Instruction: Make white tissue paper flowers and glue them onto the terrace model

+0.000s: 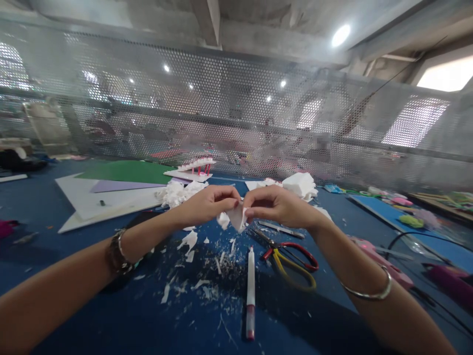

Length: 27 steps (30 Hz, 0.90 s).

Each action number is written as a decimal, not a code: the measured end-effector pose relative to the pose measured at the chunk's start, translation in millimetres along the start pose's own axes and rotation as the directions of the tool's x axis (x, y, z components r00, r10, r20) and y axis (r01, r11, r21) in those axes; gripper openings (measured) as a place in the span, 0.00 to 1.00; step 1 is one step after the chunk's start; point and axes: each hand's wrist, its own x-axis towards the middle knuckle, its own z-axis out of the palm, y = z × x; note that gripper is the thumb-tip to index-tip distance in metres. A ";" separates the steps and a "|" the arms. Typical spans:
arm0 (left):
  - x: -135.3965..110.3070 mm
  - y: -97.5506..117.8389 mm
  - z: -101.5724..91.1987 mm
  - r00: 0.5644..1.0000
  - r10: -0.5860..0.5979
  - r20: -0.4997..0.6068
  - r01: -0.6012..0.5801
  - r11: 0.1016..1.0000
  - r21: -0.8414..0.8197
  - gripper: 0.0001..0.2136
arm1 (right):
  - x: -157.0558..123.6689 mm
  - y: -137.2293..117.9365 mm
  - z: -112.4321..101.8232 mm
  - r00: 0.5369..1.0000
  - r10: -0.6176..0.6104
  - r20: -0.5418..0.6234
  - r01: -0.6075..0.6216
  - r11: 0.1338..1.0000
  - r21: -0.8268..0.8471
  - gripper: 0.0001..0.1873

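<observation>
My left hand (209, 203) and my right hand (275, 203) meet above the blue table (111, 315). Both pinch one small white piece of foam or paper (236, 217) between thumb and fingers. Below the hands, white scraps and shavings (207, 276) lie scattered on the table. A white pen with a red tip (251, 291) lies just under the hands. Scissors with red and yellow handles (291, 259) rest beside the right wrist. I wear a dark bracelet on the left wrist and a silver bangle on the right.
White, purple and green sheets (111, 190) lie at back left with a small white model on red posts (194, 168). White crumpled pieces (301, 185) sit behind the hands. A pink glue gun (380, 256) and cables lie right. A perforated metal screen (236, 113) closes the back.
</observation>
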 end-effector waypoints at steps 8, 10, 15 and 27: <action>4.0 -3.4 -1.1 0.960 -0.073 -0.269 0.081 0.997 0.020 0.10 | 2.6 8.3 0.4 0.913 -0.041 -0.405 0.000 0.995 -0.101 0.07; 4.0 -3.6 0.7 0.978 -0.104 -0.180 0.099 0.994 -0.037 0.13 | 3.4 9.8 1.0 0.880 -0.089 -0.466 0.023 0.989 -0.147 0.05; 3.6 -5.3 6.7 0.988 -0.131 -0.082 0.115 0.977 -0.179 0.14 | 3.7 8.3 2.3 0.877 -0.196 -0.439 0.066 0.954 -0.293 0.04; 1.7 -0.2 5.4 0.985 -0.107 -0.137 0.080 0.978 -0.191 0.08 | 5.0 8.4 1.7 0.939 -0.238 -0.247 0.128 0.912 -0.390 0.07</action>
